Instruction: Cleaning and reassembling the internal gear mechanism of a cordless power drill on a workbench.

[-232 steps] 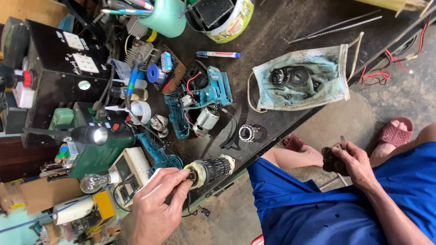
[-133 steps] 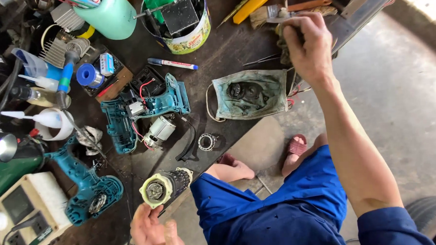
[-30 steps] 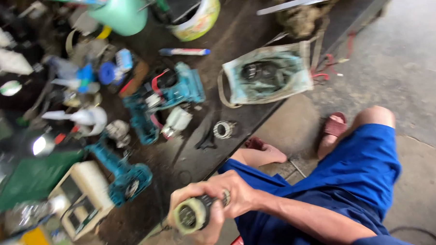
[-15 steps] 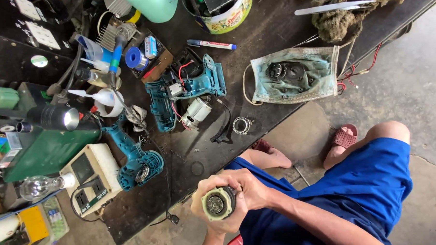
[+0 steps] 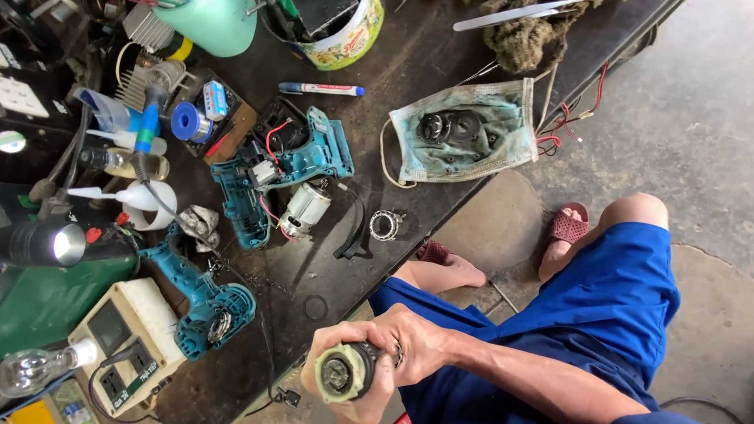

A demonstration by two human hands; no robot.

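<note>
Now gearbox [image 5: 344, 377] clasped btwn both hands.

Dark cluttered workbench [image 5: 232, 372], bare grey concrete floor [image 5: 708, 133], daylight, lit torch [image 5: 35, 243] at bench edge

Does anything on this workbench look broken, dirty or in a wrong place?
Yes. A teal drill shell lies split open, its motor and wires hanging out. A face mask, grimy, serves as a tray for dark parts.

A bare strip of the surface [image 5: 313, 302] lies open just ahead of the hands, hemmed by the teal drill housing [image 5: 200, 297] leftward, the opened drill body [image 5: 280, 178] and a ring gear [image 5: 385, 224] beyond.
</note>
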